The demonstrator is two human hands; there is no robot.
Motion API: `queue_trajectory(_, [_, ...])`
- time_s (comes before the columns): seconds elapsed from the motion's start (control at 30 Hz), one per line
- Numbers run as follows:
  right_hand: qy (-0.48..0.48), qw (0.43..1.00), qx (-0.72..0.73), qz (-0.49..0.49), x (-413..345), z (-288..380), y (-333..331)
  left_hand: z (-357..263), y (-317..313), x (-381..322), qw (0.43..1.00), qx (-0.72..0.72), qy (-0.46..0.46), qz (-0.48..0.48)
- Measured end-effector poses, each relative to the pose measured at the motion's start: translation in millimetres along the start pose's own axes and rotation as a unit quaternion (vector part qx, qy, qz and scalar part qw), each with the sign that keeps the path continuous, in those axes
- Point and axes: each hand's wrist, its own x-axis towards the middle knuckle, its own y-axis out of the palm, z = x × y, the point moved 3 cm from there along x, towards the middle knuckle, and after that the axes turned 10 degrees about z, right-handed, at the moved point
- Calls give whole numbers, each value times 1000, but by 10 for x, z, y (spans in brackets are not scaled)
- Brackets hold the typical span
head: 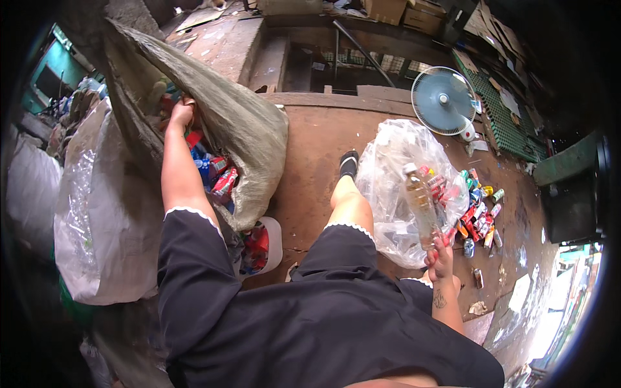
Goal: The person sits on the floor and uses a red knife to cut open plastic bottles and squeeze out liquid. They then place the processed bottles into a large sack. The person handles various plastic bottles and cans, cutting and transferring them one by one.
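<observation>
My left hand (183, 112) reaches into the mouth of a large greyish woven sack (257, 131). Its fingers are curled, and whether they grip anything is unclear. Crushed drink cans (224, 182) lie in the sack below my forearm. At the right, my right hand (439, 256) holds a clear plastic bottle (419, 203) near its base, with the white cap pointing away from me. Behind the bottle a clear plastic bag (388, 160) with red items rests on the floor. Beside the bag lies a pile of cans (480, 218).
A white tub (275, 245) holding colourful items stands below the sack. A pale sack (123, 233) bulges at the left. An electric fan (443, 99) stands beyond the bag, near a green lattice panel (499, 106). One loose can (479, 278) lies near my right forearm.
</observation>
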Motion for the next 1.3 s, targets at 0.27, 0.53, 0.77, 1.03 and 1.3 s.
queue_trajectory(0.27, [53,985,140,83,269,-73,462,81,-855,344,892,-382,89,-224])
queue_trajectory(0.53, [164,925,167,299,296,-122,1167,-2211,1056,-2780,740,227,632,41])
queue_trajectory(0.77, [267,846,162,433,82,-235,1609,-2038,891,-3102,738,141,651,108])
queue_trajectory(1.03, [213,851,169,450,-88,-489,1799,-1646,520,-3580,817,85,559,115])
queue_trajectory(1.3, [-222,876,-253,345,-144,-253,1842,-877,654,-3391,954,65,-32,291])
